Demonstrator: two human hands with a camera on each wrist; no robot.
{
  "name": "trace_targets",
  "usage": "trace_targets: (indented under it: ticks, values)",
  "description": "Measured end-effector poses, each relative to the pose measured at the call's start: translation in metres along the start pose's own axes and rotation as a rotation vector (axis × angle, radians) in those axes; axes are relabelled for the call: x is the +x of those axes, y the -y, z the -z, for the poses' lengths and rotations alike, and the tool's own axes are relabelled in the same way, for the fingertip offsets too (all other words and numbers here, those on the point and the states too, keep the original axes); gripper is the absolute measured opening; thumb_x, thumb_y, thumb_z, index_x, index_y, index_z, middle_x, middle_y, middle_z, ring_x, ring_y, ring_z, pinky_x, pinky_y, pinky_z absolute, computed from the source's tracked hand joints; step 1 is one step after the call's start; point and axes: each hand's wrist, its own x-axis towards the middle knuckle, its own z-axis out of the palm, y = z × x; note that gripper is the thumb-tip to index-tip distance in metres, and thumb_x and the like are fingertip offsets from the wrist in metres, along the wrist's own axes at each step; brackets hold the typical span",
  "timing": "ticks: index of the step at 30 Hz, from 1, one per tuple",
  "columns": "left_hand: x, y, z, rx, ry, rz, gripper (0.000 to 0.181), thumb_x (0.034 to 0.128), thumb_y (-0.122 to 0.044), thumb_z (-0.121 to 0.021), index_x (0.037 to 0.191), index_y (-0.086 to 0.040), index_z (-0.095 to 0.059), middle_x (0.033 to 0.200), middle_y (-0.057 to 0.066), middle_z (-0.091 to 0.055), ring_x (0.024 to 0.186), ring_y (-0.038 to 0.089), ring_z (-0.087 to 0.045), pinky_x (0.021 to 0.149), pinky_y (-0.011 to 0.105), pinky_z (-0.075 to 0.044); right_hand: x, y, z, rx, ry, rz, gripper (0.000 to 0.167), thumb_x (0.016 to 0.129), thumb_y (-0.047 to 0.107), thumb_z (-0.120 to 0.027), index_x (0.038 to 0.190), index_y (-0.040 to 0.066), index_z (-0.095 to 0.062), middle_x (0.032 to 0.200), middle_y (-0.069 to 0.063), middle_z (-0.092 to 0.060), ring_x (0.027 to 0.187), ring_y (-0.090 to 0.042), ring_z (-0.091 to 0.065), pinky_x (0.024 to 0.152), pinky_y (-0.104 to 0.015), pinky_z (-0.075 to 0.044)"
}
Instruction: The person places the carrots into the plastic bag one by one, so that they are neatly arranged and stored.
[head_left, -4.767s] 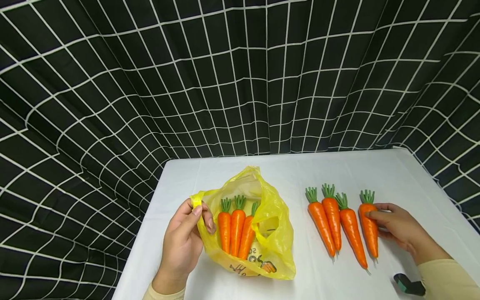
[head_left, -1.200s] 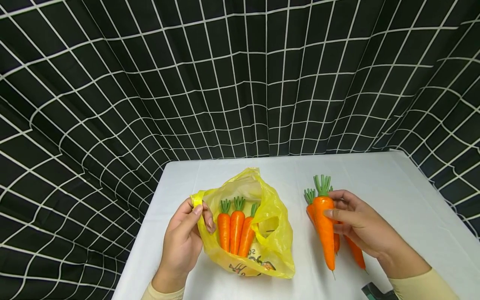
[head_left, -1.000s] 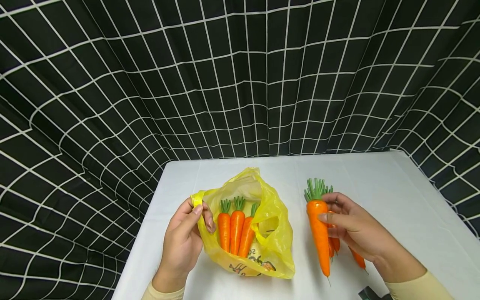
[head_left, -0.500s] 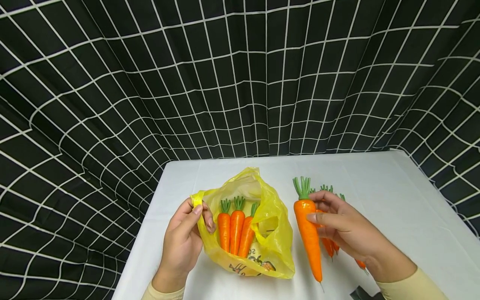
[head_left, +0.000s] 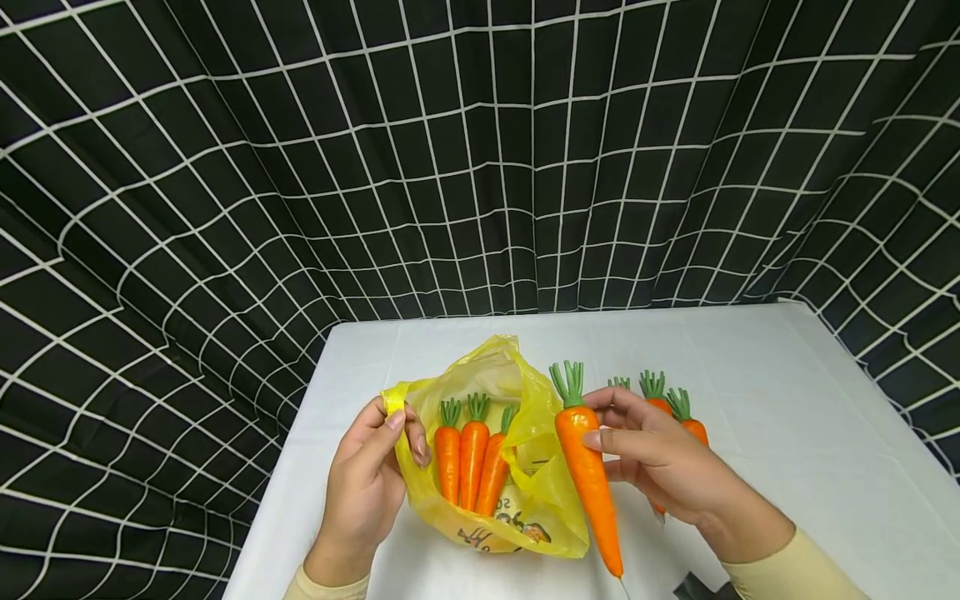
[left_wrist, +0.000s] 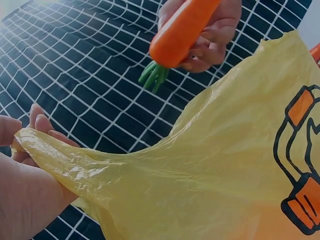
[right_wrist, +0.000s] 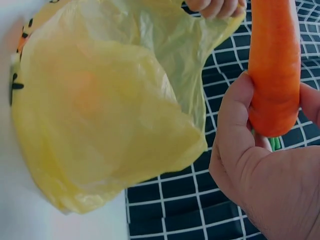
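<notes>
Now, a carrot (head_left: 591, 483) just beside the bag (head_left: 558, 492)

Apparently the step in hand is bagging: the right hand (head_left: 663, 458) has its fingers clamped on that carrot at the bag's three o'clock, while the left hand (head_left: 369, 475) pinches its edge at ten. Next likely calls for clearing the rim, then lowering it near three bagged carrots (head_left: 474, 458). Loose carrots (head_left: 693, 430) lie farther out at three on the white desk (head_left: 795, 400); a gridded black curtain (head_left: 480, 175) hangs at twelve.
</notes>
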Motion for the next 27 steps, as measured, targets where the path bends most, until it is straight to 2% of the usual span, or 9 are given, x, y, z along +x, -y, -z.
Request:
trace_targets:
  ticks: [6, 12, 27]
  values:
    - [0.000, 0.000, 0.000, -0.002, 0.001, -0.002, 0.017, 0.1178, -0.008, -0.041, 0.118, 0.000, -0.056, 0.088, 0.008, -0.057, 0.079, 0.021, -0.055, 0.076, 0.028, -0.053, 0.006, 0.004, -0.012, -0.002, -0.012, -0.026, 0.046, 0.103, 0.010, -0.071, 0.139, -0.004, -0.046, 0.128, -0.026, -0.056, 0.113, -0.040, -0.065, 0.093, -0.056, -0.060]
    - [0.000, 0.001, 0.001, -0.005, -0.005, 0.002, 0.017, 0.1177, -0.008, -0.042, 0.118, 0.000, -0.056, 0.088, 0.008, -0.057, 0.079, 0.021, -0.055, 0.076, 0.029, -0.053, 0.019, 0.005, -0.022, -0.013, 0.022, -0.028, 0.046, 0.104, 0.012, -0.071, 0.139, -0.005, -0.047, 0.126, -0.024, -0.058, 0.112, -0.038, -0.065, 0.093, -0.054, -0.061]
    - [-0.001, 0.001, 0.000, -0.009, 0.007, 0.002, 0.016, 0.1177, -0.008, -0.041, 0.118, 0.001, -0.055, 0.088, 0.008, -0.057, 0.080, 0.021, -0.056, 0.076, 0.028, -0.053, 0.048, -0.004, -0.042, 0.031, 0.062, -0.074, 0.049, 0.101, 0.012, -0.073, 0.138, -0.006, -0.045, 0.124, -0.021, -0.060, 0.109, -0.034, -0.066, 0.093, -0.051, -0.061]
